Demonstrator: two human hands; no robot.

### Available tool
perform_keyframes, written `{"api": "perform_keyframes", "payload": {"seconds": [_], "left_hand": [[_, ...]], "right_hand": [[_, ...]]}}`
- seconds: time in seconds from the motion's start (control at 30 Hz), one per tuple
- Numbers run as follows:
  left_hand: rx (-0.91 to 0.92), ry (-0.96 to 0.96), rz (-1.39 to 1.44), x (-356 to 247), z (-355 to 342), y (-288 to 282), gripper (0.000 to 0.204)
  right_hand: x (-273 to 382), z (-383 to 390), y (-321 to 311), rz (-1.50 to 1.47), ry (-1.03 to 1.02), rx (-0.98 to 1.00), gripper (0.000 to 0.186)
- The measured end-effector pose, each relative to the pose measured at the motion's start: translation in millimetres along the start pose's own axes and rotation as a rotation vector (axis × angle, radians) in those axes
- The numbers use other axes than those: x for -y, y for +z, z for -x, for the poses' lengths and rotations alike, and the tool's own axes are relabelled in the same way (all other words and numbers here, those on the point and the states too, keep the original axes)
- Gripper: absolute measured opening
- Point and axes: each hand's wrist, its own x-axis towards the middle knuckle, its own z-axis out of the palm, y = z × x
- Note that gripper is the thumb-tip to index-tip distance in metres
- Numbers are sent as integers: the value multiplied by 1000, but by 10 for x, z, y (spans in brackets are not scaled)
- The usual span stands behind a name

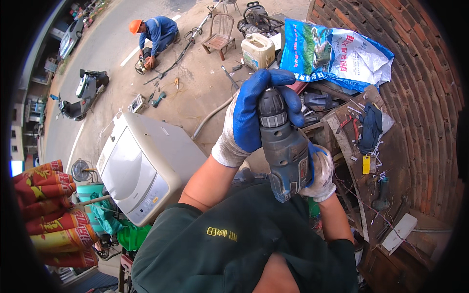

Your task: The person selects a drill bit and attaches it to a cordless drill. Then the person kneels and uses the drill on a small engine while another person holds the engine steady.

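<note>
A dark blue-grey cordless drill (pixel 287 156) is held up in front of my chest, its chuck pointing away from me. My left hand (pixel 246 117), in a white work glove with a blue coated palm, curls its fingers around the black chuck (pixel 272 106). Behind the drill body, my right hand (pixel 323 175) in a matching glove is wrapped around the handle side; the drill hides part of its fingers. No bit can be made out at the chuck's tip.
To my right a wooden bench (pixel 395 171) bears red pliers (pixel 355 128), a dark cloth (pixel 371 128) and scattered white sticks, beside a brick wall (pixel 425 73). A white washing machine (pixel 141 163) stands left. Ahead are a jerrycan (pixel 258 50), a chair (pixel 220 35) and a crouching person (pixel 161 34).
</note>
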Motion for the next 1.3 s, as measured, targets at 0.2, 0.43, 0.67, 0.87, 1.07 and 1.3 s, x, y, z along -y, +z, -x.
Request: {"api": "perform_keyframes", "payload": {"seconds": [0.2, 0.43, 0.67, 0.87, 1.07, 1.3], "left_hand": [[74, 74, 37, 85, 39, 103, 49], [64, 84, 32, 167, 82, 177, 46], [80, 44, 75, 224, 142, 252, 44], [84, 70, -63, 232, 153, 254, 46], [67, 87, 0, 285, 179, 293, 44], [17, 122, -104, 322, 150, 310, 45]], "right_hand": [[140, 21, 48, -87, 2, -104, 73], [195, 85, 53, -95, -14, -157, 72], [190, 155, 6, -178, -14, -36, 74], [190, 171, 18, -94, -18, -109, 69], [158, 244, 39, -84, -33, -119, 67], [132, 311, 83, -40, -73, -198, 63]]}}
